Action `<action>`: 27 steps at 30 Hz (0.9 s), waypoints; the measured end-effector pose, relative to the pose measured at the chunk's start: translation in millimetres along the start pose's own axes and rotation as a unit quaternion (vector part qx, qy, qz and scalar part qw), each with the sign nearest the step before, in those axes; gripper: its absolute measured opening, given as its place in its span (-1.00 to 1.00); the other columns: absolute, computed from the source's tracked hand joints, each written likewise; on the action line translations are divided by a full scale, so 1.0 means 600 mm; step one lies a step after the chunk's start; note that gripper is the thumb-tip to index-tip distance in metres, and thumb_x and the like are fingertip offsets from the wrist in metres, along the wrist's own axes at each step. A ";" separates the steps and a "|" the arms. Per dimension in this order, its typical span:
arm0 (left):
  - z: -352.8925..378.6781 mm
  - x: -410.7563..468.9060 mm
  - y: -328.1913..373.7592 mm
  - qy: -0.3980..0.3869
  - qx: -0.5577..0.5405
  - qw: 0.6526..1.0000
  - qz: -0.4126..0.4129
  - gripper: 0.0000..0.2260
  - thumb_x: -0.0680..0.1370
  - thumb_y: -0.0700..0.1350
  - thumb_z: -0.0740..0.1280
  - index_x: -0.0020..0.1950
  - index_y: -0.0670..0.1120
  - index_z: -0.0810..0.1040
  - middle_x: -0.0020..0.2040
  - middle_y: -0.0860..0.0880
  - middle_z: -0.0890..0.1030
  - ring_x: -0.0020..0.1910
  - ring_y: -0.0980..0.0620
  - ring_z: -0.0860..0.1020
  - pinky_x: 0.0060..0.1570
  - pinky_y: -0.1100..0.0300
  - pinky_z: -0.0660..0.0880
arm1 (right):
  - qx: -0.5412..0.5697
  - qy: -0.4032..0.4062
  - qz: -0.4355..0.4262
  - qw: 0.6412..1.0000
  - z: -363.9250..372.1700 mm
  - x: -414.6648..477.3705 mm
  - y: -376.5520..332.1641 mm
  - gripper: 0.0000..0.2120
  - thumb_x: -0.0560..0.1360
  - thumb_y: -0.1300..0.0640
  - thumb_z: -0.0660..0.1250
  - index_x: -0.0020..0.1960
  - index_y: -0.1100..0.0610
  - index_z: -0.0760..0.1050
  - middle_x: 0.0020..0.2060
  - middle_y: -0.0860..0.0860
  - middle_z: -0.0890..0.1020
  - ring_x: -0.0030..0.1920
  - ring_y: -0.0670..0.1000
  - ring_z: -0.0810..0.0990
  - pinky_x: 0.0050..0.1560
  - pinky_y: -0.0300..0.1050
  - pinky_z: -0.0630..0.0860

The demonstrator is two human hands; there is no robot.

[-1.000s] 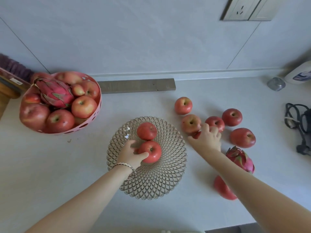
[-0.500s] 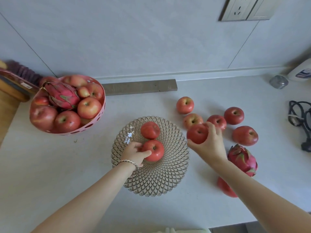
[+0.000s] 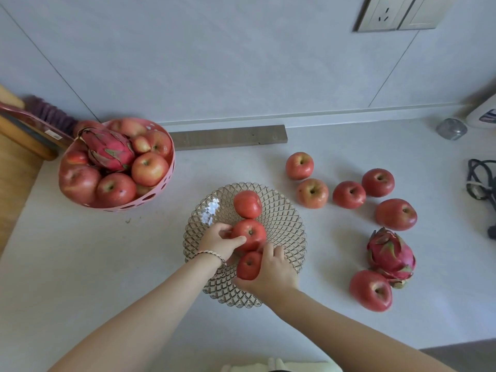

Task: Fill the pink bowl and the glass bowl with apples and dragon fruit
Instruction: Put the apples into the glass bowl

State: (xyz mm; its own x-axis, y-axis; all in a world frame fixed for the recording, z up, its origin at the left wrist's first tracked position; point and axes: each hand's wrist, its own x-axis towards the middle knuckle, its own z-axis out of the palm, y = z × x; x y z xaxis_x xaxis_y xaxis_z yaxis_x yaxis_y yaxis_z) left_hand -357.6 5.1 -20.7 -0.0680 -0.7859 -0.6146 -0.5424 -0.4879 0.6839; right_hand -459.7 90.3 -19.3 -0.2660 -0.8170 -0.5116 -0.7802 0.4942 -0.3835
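The glass bowl sits mid-counter with a red apple at its back. My left hand grips a second apple in the bowl's middle. Over the bowl's near side, my right hand is shut on a third apple. At the left, the pink bowl is heaped with apples and a dragon fruit. Several loose apples lie on the counter to the right, and a dragon fruit rests beside another apple.
A grey bar lies along the wall behind the bowls. A small glass jar and a black cable are at the far right. A wooden board stands at the far left. The counter's front edge is near my arms.
My right hand picked an apple from the loose group on the right and carried it left into the glass bowl's near side. My left hand stayed on the middle apple.
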 end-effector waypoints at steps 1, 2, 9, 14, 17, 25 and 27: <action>-0.001 0.000 -0.001 -0.002 -0.002 1.000 0.002 -0.61 0.40 -0.14 0.46 0.19 -0.09 0.49 0.15 -0.05 0.56 0.04 0.03 0.49 0.13 0.13 0.42 | -0.004 0.001 -0.004 1.000 0.001 0.000 0.001 -0.22 0.22 -0.33 0.39 0.24 0.08 0.23 0.12 0.02 0.38 0.08 0.05 0.51 -0.05 -0.12 0.45; -0.001 0.001 -0.003 -0.004 -0.007 1.000 0.000 -0.61 0.39 -0.13 0.47 0.19 -0.09 0.49 0.14 -0.04 0.56 0.05 0.03 0.49 0.15 0.11 0.43 | -0.008 -0.003 -0.008 1.000 0.000 0.001 0.002 -0.21 0.23 -0.35 0.38 0.25 0.09 0.22 0.13 0.02 0.38 0.09 0.05 0.51 -0.03 -0.12 0.45; -0.003 -0.002 -0.011 -0.022 -0.042 0.999 -0.021 -0.59 0.37 -0.09 0.48 0.17 -0.05 0.47 0.11 -0.01 0.56 0.12 -0.04 0.53 0.18 -0.06 0.50 | 0.005 -0.041 -0.033 0.999 -0.008 0.010 0.013 -0.23 0.25 -0.35 0.38 0.25 0.09 0.25 0.13 -0.01 0.49 0.15 0.02 0.49 0.10 -0.11 0.44; -0.003 0.001 -0.012 -0.025 -0.029 0.999 -0.010 -0.61 0.39 -0.09 0.47 0.17 -0.07 0.47 0.06 0.00 0.54 0.12 -0.04 0.53 0.21 -0.06 0.49 | 0.042 -0.061 -0.019 0.997 -0.012 0.016 0.019 -0.24 0.22 -0.35 0.39 0.24 0.05 0.27 0.08 -0.03 0.53 0.09 0.01 0.51 0.03 -0.14 0.47; -0.004 0.002 -0.013 -0.029 -0.013 0.999 -0.003 -0.60 0.41 -0.09 0.46 0.20 -0.09 0.46 0.04 0.02 0.52 0.07 0.02 0.50 0.19 0.11 0.44 | 0.023 -0.078 -0.017 0.997 -0.009 0.017 0.016 -0.22 0.18 -0.38 0.38 0.24 0.02 0.29 0.08 -0.03 0.55 0.09 0.02 0.53 0.07 -0.09 0.50; -0.005 0.002 -0.012 -0.035 -0.021 0.999 -0.008 -0.59 0.41 -0.09 0.46 0.21 -0.08 0.45 0.04 0.03 0.51 0.04 0.05 0.48 0.14 0.16 0.41 | -0.037 -0.106 0.010 0.994 -0.004 0.024 -0.002 -0.05 0.22 -0.43 0.32 0.36 0.17 0.20 0.25 0.07 0.34 0.30 0.07 0.37 0.29 -0.01 0.40; -0.007 0.003 -0.012 -0.046 -0.025 0.999 -0.015 -0.59 0.41 -0.09 0.45 0.22 -0.08 0.45 0.07 0.01 0.53 0.06 0.03 0.49 0.20 0.11 0.43 | -0.026 -0.119 0.014 0.992 -0.022 0.026 -0.003 0.05 0.20 -0.47 0.31 0.43 0.18 0.12 0.32 0.11 0.31 0.36 0.10 0.31 0.34 0.02 0.34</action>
State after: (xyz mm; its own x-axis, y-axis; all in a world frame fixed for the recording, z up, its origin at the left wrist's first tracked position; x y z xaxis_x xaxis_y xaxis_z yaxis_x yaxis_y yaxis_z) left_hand -350.5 5.6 -25.5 -0.1299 -0.7337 -0.6669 -0.5024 -0.5312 0.6822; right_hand -470.0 72.7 -16.3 -0.1510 -0.7067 -0.6912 -0.8040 0.4946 -0.3300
